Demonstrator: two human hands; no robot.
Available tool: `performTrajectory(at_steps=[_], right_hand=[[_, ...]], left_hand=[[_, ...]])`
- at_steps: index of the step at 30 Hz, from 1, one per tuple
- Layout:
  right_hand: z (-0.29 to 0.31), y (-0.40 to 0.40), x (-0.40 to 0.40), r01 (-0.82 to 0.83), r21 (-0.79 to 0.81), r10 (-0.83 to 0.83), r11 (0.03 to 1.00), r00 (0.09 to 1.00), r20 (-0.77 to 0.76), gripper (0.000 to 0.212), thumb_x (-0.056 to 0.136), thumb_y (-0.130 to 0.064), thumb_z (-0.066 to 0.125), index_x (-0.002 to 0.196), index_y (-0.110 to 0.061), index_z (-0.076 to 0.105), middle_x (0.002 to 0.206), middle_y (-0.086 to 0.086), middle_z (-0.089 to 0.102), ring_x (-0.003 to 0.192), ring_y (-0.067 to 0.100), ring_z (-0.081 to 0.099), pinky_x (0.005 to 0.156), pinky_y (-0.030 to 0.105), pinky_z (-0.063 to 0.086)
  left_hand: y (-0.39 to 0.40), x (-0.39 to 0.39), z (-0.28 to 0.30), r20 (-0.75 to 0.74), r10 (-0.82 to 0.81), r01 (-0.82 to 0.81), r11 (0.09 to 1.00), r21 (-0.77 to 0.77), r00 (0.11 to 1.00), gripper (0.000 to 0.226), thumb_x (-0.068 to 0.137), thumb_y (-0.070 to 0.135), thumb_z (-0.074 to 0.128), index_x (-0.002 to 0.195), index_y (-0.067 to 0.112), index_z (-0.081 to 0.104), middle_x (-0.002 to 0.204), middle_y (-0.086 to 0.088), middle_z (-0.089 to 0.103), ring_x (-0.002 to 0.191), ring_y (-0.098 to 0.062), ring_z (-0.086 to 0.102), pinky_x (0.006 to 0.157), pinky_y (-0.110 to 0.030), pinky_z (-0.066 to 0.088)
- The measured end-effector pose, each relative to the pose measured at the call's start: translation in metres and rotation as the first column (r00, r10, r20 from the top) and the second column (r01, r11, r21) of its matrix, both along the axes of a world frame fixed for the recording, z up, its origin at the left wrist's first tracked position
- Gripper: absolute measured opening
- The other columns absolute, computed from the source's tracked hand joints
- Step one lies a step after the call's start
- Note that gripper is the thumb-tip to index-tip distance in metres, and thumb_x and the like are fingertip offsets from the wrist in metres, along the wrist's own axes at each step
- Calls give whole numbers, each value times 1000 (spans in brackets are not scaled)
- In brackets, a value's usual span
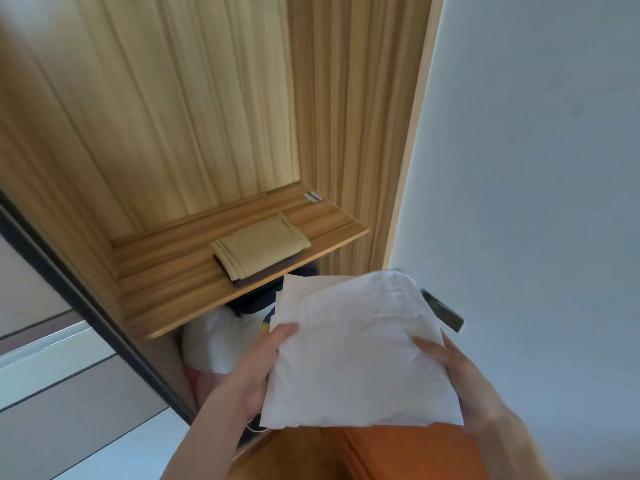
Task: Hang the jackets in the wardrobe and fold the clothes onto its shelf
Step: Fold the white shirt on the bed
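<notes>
Holding a folded white garment (360, 351) level in front of and below the wardrobe shelf (194, 292), left hand (263, 362) gripping its left edge with the thumb lying on top, right hand (450, 362) cupping the right edge, fingers tucked beneath. Probably handling light, soft and floppy (thin cloth, likely to sag or unfold if taken by one corner), so supporting from under both sides seems wisest. Resting further in on the shelf, a folded beige garment (263, 242) stacked upon a darker folded piece (266, 271). Hanging below the shelf, dark and white clothes (221, 341).
</notes>
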State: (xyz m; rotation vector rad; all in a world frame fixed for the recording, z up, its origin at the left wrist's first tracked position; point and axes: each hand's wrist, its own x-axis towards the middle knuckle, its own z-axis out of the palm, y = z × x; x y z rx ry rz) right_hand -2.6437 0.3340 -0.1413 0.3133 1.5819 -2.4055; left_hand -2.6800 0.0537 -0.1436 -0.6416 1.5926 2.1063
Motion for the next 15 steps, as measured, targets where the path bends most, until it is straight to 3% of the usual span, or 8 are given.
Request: performTrajectory(at_steps=[2,7,15], right_hand=[[-7,-15,-27,-7,46,7,999,1000,14,41,98,-20,60,138,-27,63,129,8,73,117,29,71,85,42,61],[-16,-53,-102,-49,216,27,975,994,104,46,89,-41,73,133,-26,67,119,4,77,112,31,73,100,53,55],[-12,-111,-195,-41,291,8,956,994,113,29,95,-30,72,124,-33,69,105,-4,80,103,26,74,80,42,58]], left_hand=[[-18,-19,-8,31,14,-14,1000,26,999,41,93,39,72,128,18,65,110,-18,78,106,-43,73,92,-55,57],[-62,-72,-29,19,85,-86,995,59,996,47,91,39,73,134,22,62,115,-17,77,104,-43,74,91,-57,58],[-114,-146,-33,-53,155,-156,988,2,986,38,97,29,67,132,15,64,112,-16,78,103,-39,75,82,-47,60]])
